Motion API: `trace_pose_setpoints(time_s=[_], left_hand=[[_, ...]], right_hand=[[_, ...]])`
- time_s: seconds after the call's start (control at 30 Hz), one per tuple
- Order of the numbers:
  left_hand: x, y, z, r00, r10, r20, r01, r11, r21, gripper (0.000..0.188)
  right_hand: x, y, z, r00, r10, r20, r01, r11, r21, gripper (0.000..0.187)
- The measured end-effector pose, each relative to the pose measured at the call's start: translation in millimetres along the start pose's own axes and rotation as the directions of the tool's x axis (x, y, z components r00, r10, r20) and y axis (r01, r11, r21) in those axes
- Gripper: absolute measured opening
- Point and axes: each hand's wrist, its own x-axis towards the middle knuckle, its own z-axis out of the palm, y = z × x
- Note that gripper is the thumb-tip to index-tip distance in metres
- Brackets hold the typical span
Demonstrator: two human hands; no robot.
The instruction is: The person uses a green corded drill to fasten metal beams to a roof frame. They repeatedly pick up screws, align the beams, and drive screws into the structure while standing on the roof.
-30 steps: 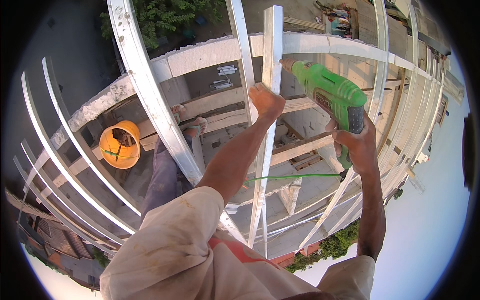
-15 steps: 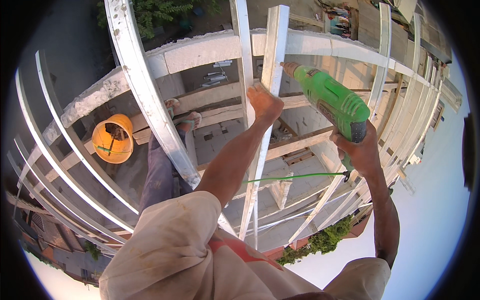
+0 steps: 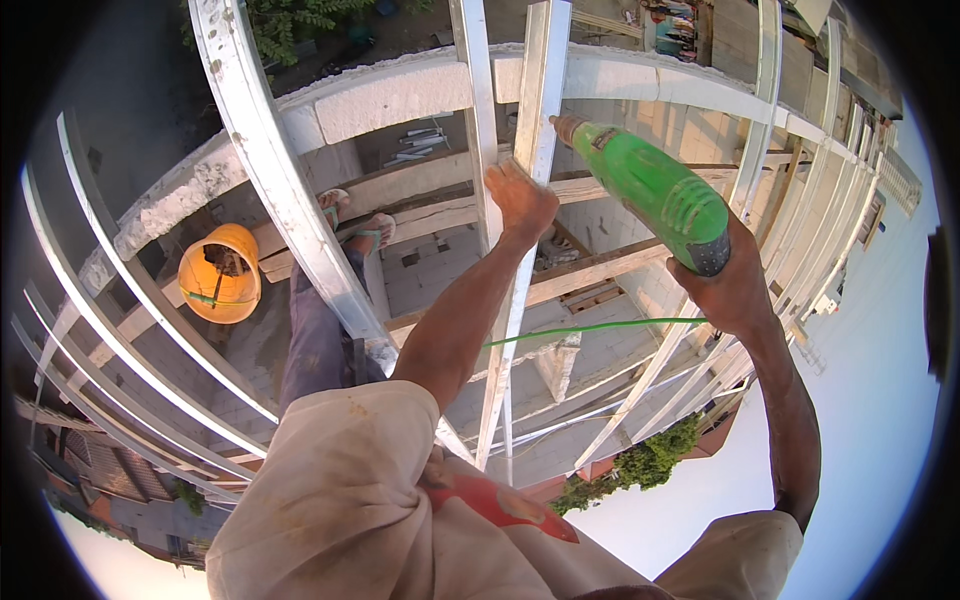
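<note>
My right hand point(image 3: 722, 280) is wrapped round the handle of a green power drill point(image 3: 650, 185) with a black rear grip. The drill points up and left, and its tip meets or nearly meets the side of a silver metal channel point(image 3: 540, 75). Just below that spot, my left hand point(image 3: 520, 203) grips the same channel, fingers curled toward a second, narrower metal channel point(image 3: 475, 90) beside it. A green cord point(image 3: 600, 327) runs leftward from below my right hand. The drill's trigger is hidden.
A wide metal channel point(image 3: 290, 180) slants past my left arm. My sandalled feet point(image 3: 372, 235) stand near wooden planks point(image 3: 430, 222). An orange bucket point(image 3: 222, 310) with tools inside sits left. A pale block wall top point(image 3: 390, 103) crosses ahead, with more metal rafters point(image 3: 765, 110) to the right.
The drill's rear has swung slightly down and toward me, so more of its top shows. My left hand keeps its hold on the channel; the whole view has shifted slightly.
</note>
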Motion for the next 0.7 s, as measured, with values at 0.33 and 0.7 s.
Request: trace_pose_setpoints(time_s=[0.33, 0.7], left_hand=[[0.1, -5.2, 3.9, 0.999, -0.002, -0.034, -0.001, 0.996, -0.088, 0.066], [2.6, -0.1, 0.4, 0.996, 0.006, -0.086, -0.017, 0.992, -0.127, 0.050]], right_hand=[[10.0, -12.9, -8.0, 0.999, 0.011, 0.041, -0.009, 0.998, -0.056, 0.075], [8.5, -14.3, -1.3, 0.998, -0.004, 0.068, 0.010, 0.996, -0.088, 0.082]])
